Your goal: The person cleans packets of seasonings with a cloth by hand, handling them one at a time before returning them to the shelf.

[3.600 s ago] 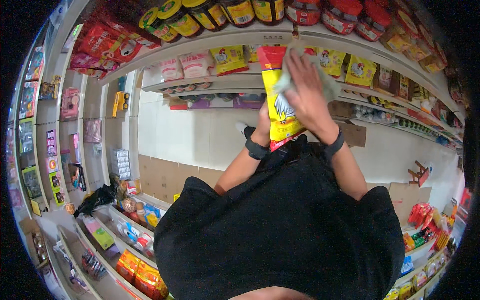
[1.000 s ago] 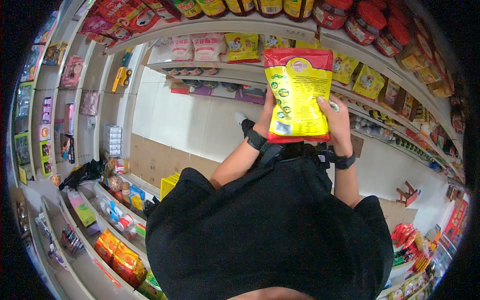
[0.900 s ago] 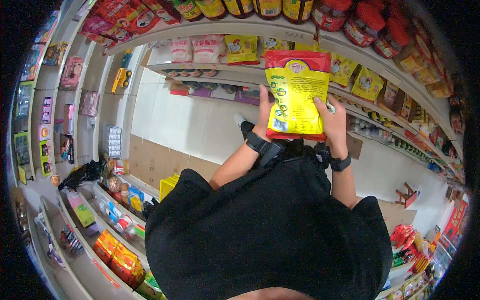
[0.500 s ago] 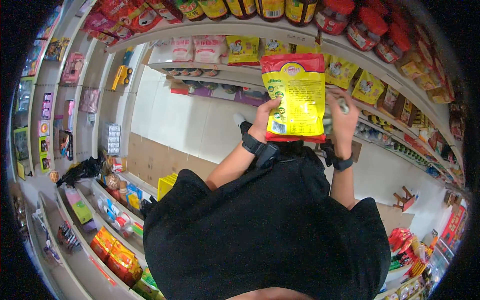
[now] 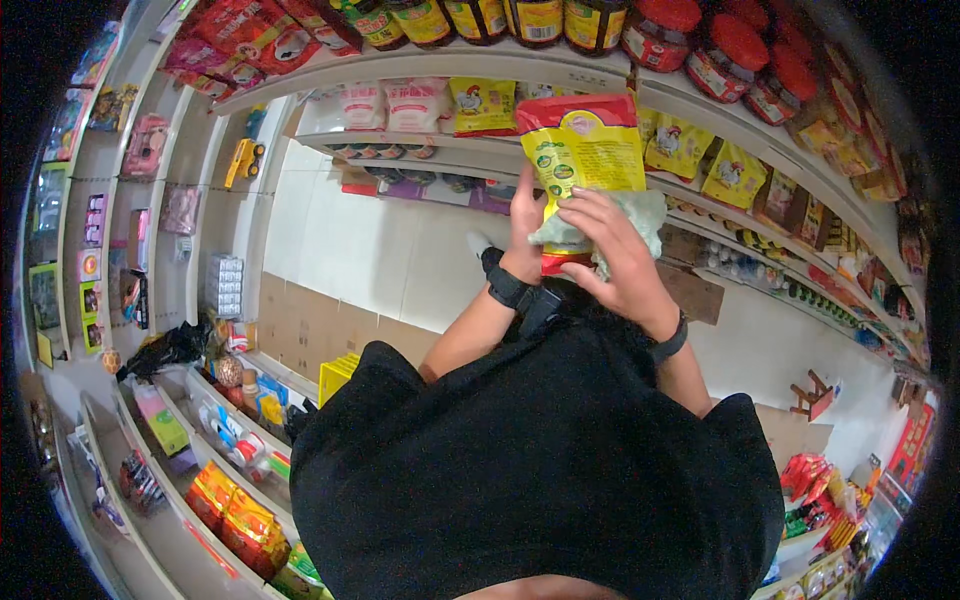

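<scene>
A yellow seasoning packet with red top and bottom bands is held upright in front of my chest, its printed back toward me. My left hand grips it along the left edge, thumb pointing up. My right hand has a pale green cloth spread under its fingers, pressed on the lower half of the packet. The cloth and fingers cover much of the print there. Dark bands circle both wrists.
Ahead, a shelf bears sauce bottles and red-lidded jars. Similar yellow packets line the shelf below. Shelves with toys stand at left, including a yellow toy truck. A small wooden stool stands on the floor at right.
My right hand has come left from beside the packet, and the cloth now lies unfolded across its lower front. The packet's top has tipped slightly left.
</scene>
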`<move>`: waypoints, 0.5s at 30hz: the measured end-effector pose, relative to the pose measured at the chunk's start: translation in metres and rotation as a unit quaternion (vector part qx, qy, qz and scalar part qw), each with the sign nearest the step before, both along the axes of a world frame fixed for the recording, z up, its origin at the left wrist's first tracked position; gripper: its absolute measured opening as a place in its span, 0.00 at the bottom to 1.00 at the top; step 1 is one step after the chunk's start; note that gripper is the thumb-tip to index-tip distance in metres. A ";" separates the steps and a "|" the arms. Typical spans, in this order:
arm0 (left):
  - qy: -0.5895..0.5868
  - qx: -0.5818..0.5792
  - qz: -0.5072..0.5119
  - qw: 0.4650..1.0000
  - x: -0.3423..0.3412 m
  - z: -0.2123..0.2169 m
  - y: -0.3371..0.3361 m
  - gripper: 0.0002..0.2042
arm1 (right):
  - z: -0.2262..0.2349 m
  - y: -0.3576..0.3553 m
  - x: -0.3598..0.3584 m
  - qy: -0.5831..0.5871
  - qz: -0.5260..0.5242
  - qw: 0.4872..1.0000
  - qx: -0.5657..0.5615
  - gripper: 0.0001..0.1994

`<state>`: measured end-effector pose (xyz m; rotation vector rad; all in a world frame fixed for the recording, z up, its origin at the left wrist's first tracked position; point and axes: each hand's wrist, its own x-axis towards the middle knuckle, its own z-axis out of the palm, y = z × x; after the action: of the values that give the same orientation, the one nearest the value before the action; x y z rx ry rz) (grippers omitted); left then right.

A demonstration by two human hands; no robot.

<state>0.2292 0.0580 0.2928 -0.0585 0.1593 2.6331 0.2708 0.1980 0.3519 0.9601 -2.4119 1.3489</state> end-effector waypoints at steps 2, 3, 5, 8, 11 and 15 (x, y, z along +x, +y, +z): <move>-0.007 -0.004 0.004 1.000 -0.003 -0.010 -0.004 0.27 | 0.001 0.002 -0.001 -0.007 0.016 1.000 -0.007 0.22; -0.003 0.005 -0.007 1.000 -0.002 -0.015 -0.005 0.25 | 0.001 0.008 -0.002 -0.016 0.033 0.999 -0.031 0.24; -0.021 -0.057 0.028 0.998 -0.002 -0.026 -0.006 0.22 | -0.002 0.011 -0.005 -0.008 0.026 0.997 -0.072 0.27; 0.002 -0.177 0.051 0.983 0.002 -0.010 0.004 0.19 | -0.009 0.014 -0.006 0.020 -0.098 0.991 -0.092 0.24; -0.015 -0.123 0.003 0.992 0.010 -0.002 0.008 0.16 | -0.014 0.013 -0.004 0.048 -0.186 0.977 -0.091 0.17; -0.002 -0.061 -0.016 0.998 0.011 -0.009 0.005 0.21 | -0.014 0.012 -0.003 0.073 -0.181 0.981 -0.021 0.15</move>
<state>0.2404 0.0633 0.2841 -0.1015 0.3167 2.5893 0.2674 0.2098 0.3376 0.5504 -2.2946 1.1500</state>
